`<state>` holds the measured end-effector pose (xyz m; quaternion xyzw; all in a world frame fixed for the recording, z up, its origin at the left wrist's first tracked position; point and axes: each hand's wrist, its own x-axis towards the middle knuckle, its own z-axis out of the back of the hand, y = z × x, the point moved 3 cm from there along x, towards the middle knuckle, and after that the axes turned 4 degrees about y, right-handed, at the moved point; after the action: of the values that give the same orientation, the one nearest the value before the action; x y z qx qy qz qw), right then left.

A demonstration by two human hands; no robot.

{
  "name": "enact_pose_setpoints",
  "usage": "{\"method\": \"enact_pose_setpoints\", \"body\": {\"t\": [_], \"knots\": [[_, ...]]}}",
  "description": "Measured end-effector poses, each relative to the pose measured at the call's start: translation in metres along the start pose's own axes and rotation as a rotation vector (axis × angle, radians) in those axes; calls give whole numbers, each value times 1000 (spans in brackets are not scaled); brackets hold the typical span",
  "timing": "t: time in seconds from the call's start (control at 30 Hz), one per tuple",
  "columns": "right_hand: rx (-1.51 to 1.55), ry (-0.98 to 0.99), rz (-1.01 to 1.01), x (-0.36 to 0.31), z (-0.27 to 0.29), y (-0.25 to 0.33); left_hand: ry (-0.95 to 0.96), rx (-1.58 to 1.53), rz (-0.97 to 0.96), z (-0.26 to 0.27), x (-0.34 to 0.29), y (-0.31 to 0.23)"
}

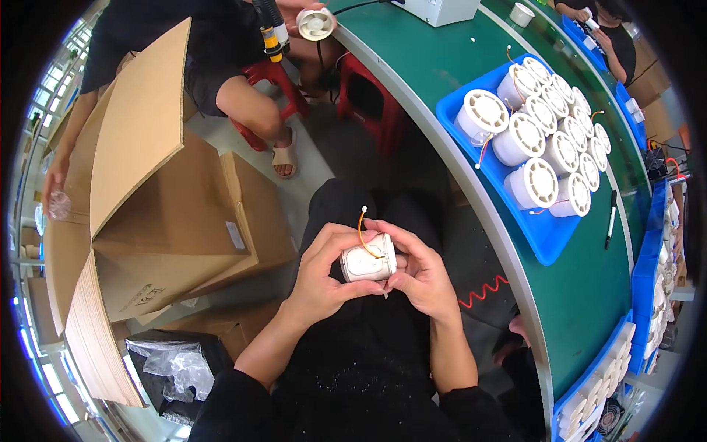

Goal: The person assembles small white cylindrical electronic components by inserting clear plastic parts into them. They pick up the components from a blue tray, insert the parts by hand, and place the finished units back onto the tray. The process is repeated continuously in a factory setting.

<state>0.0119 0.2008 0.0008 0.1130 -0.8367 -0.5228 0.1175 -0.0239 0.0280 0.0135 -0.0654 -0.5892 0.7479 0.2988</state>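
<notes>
Above my lap, both hands grip a white cylindrical fan housing point(366, 263) lying on its side. A short orange and red wire with a small white plug rises from it. My left hand point(322, 269) wraps the housing's left end, thumb below and fingers over the top. At the other end, my right hand point(420, 272) closes round it with the thumb near the lower edge. To the right on the green table, a blue tray point(541, 247) holds several similar white housings point(534, 183) with round vented ends, some trailing wires.
The curved green table point(412, 55) runs along my right, with a black marker point(611, 219) on it. Large open cardboard boxes point(169, 221) stand at my left. A co-worker's hand point(305, 18) holds a white fan part beside red stools point(372, 103). More filled blue trays point(644, 295) line the far right.
</notes>
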Motion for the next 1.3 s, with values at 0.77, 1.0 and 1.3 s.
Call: {"method": "enact_pose_setpoints", "body": {"t": [0.77,1.0,1.3], "knots": [[71,131,55,-18,11,22,14,170,-173,-9,7,-39],[24,156,110,-23,9,30,25,158,-165,-12,5,-50],[-103,150,108,-30,9,38,46,126,-146,-13,5,-52]]}}
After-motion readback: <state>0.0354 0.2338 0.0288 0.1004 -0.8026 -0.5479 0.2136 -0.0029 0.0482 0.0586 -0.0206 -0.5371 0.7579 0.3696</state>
